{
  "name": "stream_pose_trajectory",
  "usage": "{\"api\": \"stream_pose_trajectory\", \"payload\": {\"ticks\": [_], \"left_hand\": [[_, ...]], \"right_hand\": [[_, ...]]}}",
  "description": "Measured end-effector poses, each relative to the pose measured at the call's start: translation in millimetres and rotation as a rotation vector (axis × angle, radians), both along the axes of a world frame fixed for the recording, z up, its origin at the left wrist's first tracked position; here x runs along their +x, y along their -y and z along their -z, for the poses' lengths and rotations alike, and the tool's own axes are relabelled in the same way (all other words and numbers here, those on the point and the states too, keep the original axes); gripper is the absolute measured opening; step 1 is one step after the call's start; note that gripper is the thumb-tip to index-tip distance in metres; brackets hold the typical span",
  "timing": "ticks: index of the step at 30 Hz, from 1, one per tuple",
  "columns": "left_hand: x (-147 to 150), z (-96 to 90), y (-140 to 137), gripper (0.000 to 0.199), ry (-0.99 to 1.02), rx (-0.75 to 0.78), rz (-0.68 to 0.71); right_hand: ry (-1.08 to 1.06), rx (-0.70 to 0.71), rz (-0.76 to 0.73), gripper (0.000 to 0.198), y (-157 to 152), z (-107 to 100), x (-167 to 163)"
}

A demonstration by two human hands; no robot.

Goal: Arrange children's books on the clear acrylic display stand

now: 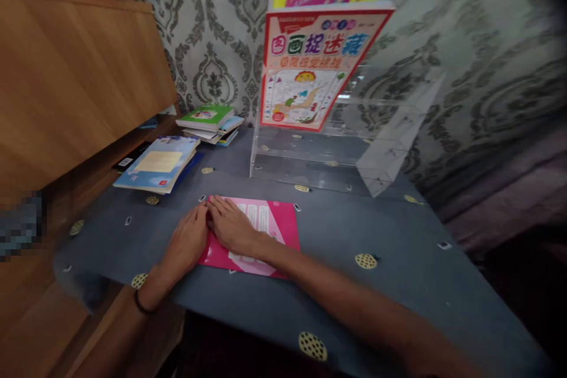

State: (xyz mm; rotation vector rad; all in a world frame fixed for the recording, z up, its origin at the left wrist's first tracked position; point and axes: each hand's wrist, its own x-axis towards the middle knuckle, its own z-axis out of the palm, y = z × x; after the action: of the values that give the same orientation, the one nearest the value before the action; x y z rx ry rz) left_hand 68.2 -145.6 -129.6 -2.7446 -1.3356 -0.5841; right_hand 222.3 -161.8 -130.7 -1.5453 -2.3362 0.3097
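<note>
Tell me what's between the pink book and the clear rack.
In the head view, a strip of blue-grey tablecloth lies between the pink book and the clear rack, with a yellow print near the rack's front edge.

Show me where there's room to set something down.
Widest: tablecloth right of the pink book, with the clear rack behind and right forearm in front. A narrower strip separates book and rack. Crowded: back left, with the blue book and green-topped stack; also the pink book, under the left hand and right hand.
</note>
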Motion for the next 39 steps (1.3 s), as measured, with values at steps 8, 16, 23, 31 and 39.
{"api": "stream_pose_trajectory", "payload": {"ticks": [8, 16, 23, 31, 39], "left_hand": [[-4.0, 12.1, -2.8, 0.043, -0.12, 0.123, 0.072], [-1.7, 2.8, 0.6, 0.043, -0.158, 0.13, 0.067], [22.5, -6.2, 29.7, 0.037, -0.129, 0.067, 0.164], [30.8, 8.7, 43.9, 0.04, -0.105, -0.002, 0.268], [30.4, 11.7, 40.2, 0.04, -0.05, 0.008, 0.281]], "right_hand": [[-0.008, 0.011, 0.127, 0.065, 27.8, 7.6, 38.7], [-0.048, -0.039, 0.289, 0.063, 74.7, 6.8, 121.2], [-0.308, 0.034, 0.182, 0.048, 131.2, -7.3, 131.9], [-0.772, -0.241, 0.026, 0.039, 175.6, -26.0, 115.3], [-0.93, -0.266, 0.081, 0.041, 112.6, -6.1, 144.6]]}}
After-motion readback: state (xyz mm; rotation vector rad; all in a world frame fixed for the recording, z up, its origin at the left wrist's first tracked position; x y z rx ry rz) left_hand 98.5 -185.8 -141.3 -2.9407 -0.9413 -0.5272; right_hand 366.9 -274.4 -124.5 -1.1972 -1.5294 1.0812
